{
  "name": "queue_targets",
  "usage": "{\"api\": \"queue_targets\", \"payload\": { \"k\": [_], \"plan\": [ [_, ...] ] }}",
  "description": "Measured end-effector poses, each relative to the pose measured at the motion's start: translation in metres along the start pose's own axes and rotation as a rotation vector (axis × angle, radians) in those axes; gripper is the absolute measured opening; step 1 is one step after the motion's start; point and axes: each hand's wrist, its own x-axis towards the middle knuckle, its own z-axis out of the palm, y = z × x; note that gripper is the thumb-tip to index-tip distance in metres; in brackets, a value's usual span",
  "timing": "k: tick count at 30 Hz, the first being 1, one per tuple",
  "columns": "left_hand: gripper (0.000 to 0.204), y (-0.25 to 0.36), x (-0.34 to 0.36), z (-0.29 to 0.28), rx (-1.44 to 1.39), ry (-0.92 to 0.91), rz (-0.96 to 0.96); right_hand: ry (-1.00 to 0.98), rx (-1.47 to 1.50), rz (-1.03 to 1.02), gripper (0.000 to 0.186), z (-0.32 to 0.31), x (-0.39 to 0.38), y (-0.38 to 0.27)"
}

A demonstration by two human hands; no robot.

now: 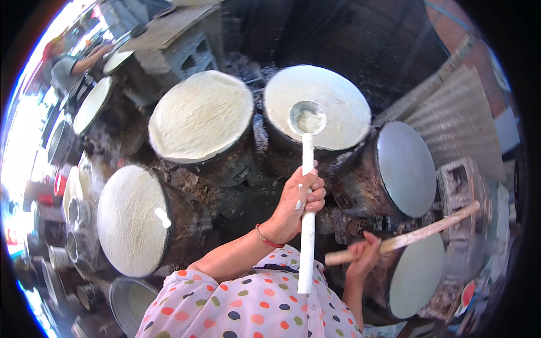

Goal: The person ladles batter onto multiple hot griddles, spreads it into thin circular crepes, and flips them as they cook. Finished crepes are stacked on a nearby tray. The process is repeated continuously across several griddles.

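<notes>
My left hand is wrapped around the white handle of a ladle, with a red beaded bracelet at the wrist. The ladle's round metal bowl, with a little pale batter inside, hangs over a round griddle coated in cream-coloured batter. Lower down, my right hand is closed on a long wooden stick, which slants up to the right across a pale, smooth-topped griddle. Whitish specks dot my left knuckles. Both hands look apart from the griddle surfaces.
More batter-covered griddles on rusty drum stoves ring me: one ahead left, one left, one greyish at right. A metal basin stands lower left. Concrete blocks and a corrugated sheet line the right. Another person is far left.
</notes>
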Motion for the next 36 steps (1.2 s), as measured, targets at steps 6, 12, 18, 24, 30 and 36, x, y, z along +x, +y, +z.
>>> {"api": "queue_targets", "payload": {
  "k": [6,12,18,24,30,36],
  "plan": [
    [0.032,0.061,-0.033,-0.030,-0.090,0.173,0.414,-0.639,-0.247,0.448,0.037,0.158,0.032,0.007],
    [0.033,0.092,-0.087,-0.055,-0.191,0.372,0.855,-0.785,0.273,0.814,0.038,0.258,-0.001,0.094],
    [0.034,0.104,-0.126,-0.059,-0.326,0.504,1.229,-0.524,0.461,1.000,0.033,0.310,0.015,0.134],
    [0.041,0.113,-0.153,-0.085,-0.419,0.214,1.263,-0.537,0.322,0.632,0.032,0.334,0.074,0.088],
    [0.042,0.140,-0.171,-0.089,-0.429,0.182,1.315,-0.991,-0.696,-0.466,0.035,0.338,0.061,0.102],
    [0.043,0.153,-0.202,-0.106,-0.381,0.259,1.377,-1.181,-0.897,-1.028,0.047,0.385,-0.026,0.117]
  ]
}}
